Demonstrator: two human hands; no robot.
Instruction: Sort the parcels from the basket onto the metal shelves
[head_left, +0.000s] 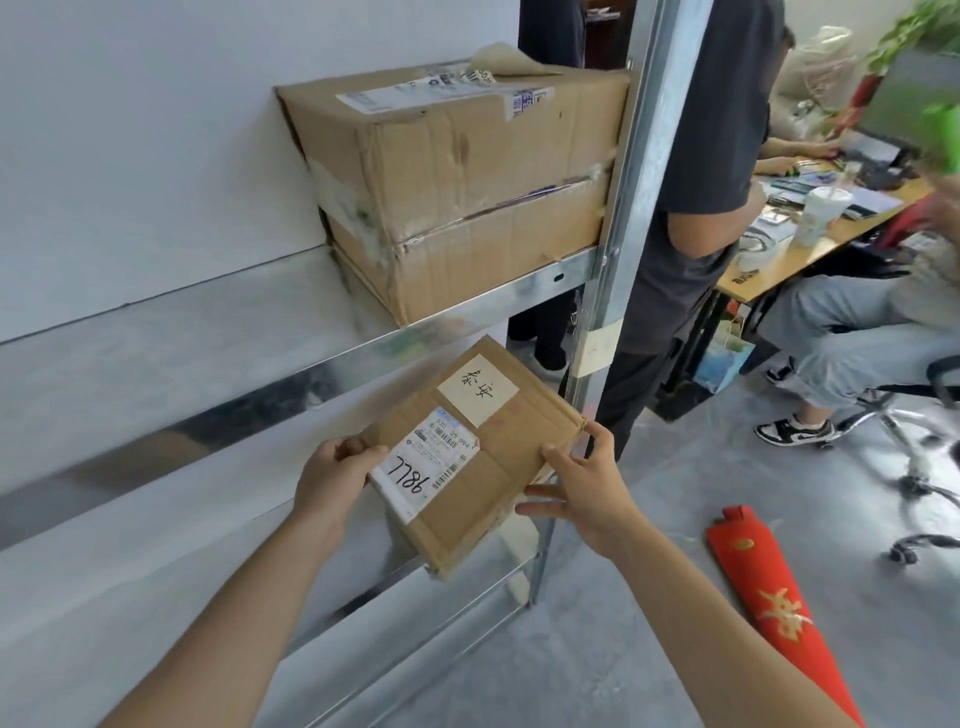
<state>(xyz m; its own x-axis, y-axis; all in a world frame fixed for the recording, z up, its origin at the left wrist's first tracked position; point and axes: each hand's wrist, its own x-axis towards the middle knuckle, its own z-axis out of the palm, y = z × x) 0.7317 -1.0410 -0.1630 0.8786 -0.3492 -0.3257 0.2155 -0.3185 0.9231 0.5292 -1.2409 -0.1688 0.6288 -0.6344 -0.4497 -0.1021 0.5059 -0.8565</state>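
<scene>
I hold a small brown cardboard parcel (480, 457) with both hands, in front of the metal shelves (291, 379). It carries a white shipping label marked 7786 and a cream sticker with handwriting. My left hand (332, 475) grips its left corner, and my right hand (582, 488) grips its right edge. The parcel hangs tilted just below the upper shelf's front rail. A large dented cardboard box (467, 187) sits on that upper shelf at its right end. The basket is out of view.
The shelf's upright post (623, 208) stands right of the parcel. A person in dark clothes (696, 208) stands just behind it. Another person sits on an office chair (883, 405) at a cluttered desk (810, 244). A red scroll case (779, 613) lies on the floor.
</scene>
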